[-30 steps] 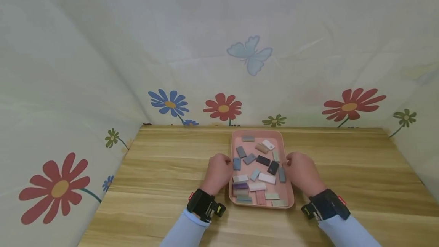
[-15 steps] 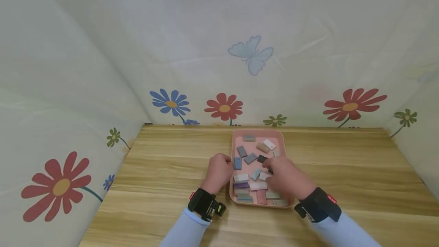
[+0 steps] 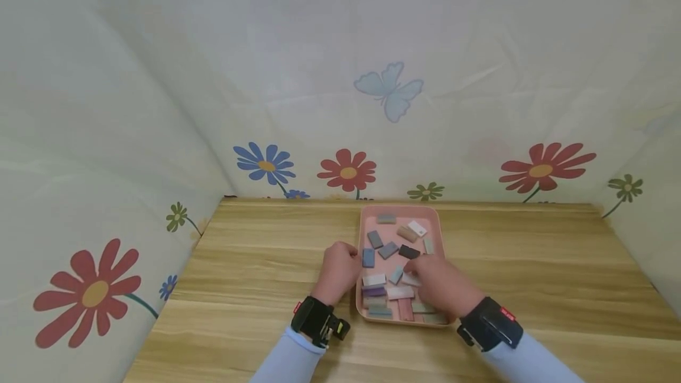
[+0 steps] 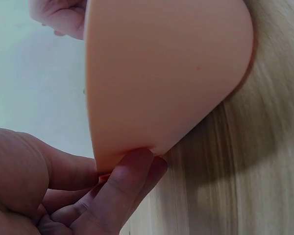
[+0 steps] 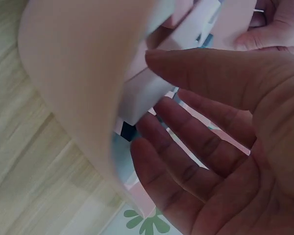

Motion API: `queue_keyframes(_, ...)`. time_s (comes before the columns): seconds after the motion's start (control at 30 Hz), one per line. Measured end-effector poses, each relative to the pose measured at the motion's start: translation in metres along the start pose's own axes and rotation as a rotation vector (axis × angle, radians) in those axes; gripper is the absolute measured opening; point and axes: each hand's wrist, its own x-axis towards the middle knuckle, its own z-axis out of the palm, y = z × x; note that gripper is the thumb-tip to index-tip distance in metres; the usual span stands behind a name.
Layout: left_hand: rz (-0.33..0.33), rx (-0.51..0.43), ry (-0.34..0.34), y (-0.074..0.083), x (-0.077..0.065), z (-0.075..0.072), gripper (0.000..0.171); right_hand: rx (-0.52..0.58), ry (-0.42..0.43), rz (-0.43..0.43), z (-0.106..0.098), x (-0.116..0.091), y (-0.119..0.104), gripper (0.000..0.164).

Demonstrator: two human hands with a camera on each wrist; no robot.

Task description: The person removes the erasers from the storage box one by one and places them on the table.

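A pink tray [image 3: 400,322] of small rectangular blocks lies on the table. My left hand [image 3: 339,272] pinches the tray's left side; in the left wrist view its thumb is over the rim and the fingers [image 4: 122,188] press the outer wall. Over the tray's right part is my right hand [image 3: 446,285], hiding some blocks. The right wrist view shows its thumb and loosely bent fingers [image 5: 166,156] spread around a white block [image 5: 142,95], fingertips right at its end. A black block [image 3: 409,252] and a light blue block [image 3: 396,275] lie close to this hand.
Wooden tabletop [image 3: 266,259] extends on both sides of the tray. Other blocks in the tray include a purple block [image 3: 373,291], a pink block [image 3: 406,310] and a brown block [image 3: 407,233]. A flower-printed curtain [image 3: 298,93] stands behind the table.
My right hand has left the tray's right rim and moved left over the blocks, then slightly down toward the white block. The black block near its rim side is now hidden. My left hand stays.
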Motion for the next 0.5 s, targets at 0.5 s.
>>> queue_keyframes(0.5, -0.046, -0.024, 0.037, 0.0016, -0.0004, 0.0017, 0.02, -0.06, 0.094, -0.07, 0.0084, 0.0053, 0.0029, 0.031)
